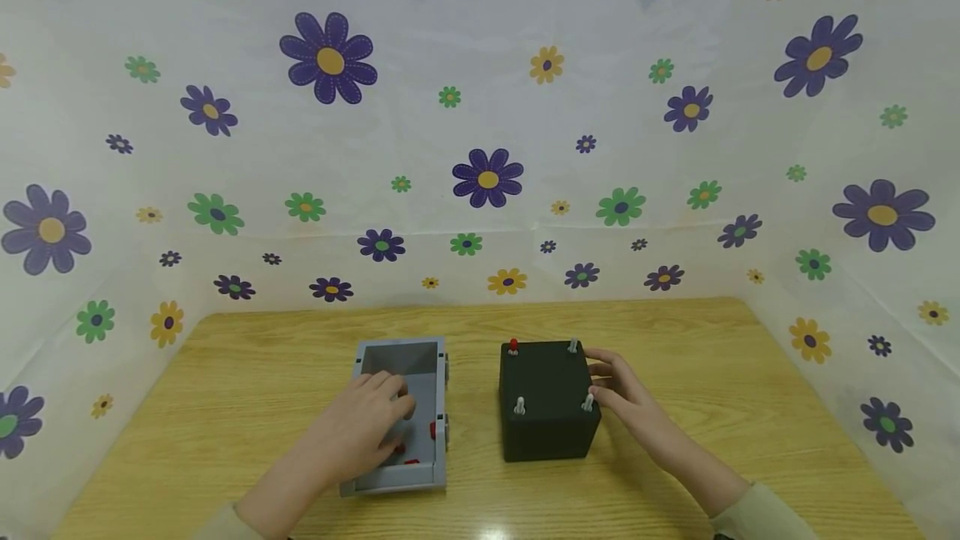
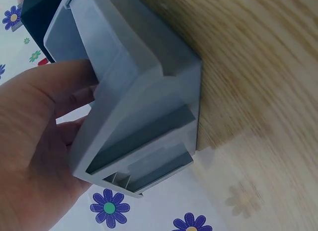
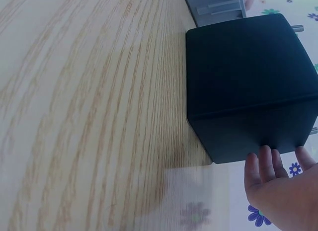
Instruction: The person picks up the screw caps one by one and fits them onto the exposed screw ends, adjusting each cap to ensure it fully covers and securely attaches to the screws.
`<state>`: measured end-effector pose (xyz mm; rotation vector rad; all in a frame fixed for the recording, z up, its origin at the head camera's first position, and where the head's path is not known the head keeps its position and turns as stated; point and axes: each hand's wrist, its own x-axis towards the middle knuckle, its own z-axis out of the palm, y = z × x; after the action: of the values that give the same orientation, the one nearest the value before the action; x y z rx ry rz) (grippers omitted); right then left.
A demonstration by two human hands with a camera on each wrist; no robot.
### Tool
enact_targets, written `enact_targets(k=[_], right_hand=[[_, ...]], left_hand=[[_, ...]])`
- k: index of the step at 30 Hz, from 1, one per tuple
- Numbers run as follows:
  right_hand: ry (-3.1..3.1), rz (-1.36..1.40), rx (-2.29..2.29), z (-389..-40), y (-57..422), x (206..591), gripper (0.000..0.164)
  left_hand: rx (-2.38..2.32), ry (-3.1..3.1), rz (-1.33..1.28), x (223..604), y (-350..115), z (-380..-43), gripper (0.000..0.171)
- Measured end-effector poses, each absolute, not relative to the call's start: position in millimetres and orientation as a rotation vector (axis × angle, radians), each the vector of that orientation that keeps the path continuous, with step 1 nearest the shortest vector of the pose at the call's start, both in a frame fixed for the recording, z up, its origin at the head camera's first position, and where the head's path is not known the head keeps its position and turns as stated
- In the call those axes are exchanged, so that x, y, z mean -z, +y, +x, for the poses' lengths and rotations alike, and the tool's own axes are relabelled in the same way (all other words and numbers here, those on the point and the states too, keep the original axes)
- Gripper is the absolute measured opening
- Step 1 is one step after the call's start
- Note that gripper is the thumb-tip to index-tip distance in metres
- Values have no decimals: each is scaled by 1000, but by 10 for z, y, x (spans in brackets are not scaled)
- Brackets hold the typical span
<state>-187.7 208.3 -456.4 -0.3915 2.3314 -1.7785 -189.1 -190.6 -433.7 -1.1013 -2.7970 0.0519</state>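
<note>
A grey plastic bin (image 1: 397, 480) stands on the table, with small red pieces (image 1: 412, 462) lying in it. My left hand (image 1: 367, 419) reaches down into the bin over its left wall, thumb and bent fingers apart, the thumb tip close to a red piece. In the left wrist view the fingertips are hidden behind the bin's wall (image 2: 119, 57). To the right stands a black box (image 1: 551, 382) with metal posts (image 1: 520, 407) at its top corners. The far left post carries a red cap (image 1: 513, 345). My right hand (image 1: 626, 394) rests its extended fingers (image 3: 266, 164) against the box's right side.
The wooden table (image 1: 675, 340) carries both bin and box, with a strip of wood between them. A white flowered cloth (image 1: 420, 132) hangs behind and on both sides. Grey brackets (image 1: 447, 432) stick out from the bin's right wall.
</note>
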Motion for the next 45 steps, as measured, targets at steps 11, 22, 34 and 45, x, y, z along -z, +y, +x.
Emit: enact_targets(k=[11,22,34,45], right_hand=[[2339,-377,1767,-1870,2085,4561,54],[2351,-423,1790,-1868,2089,4563,52],[2348,-464,1804,-1871,2089,4580,52],[2339,-427,1794,-1875,2093,4572,53]], left_hand=[[-113,-2769,-1192,4341,-1901,-1901,31],[-159,-2729,-1221,4449,-1881,-1933,28],[-171,-2718,-1250,4491,-1888,-1958,24],[-214,-2753,-1267,4485,-1862,-1965,19]])
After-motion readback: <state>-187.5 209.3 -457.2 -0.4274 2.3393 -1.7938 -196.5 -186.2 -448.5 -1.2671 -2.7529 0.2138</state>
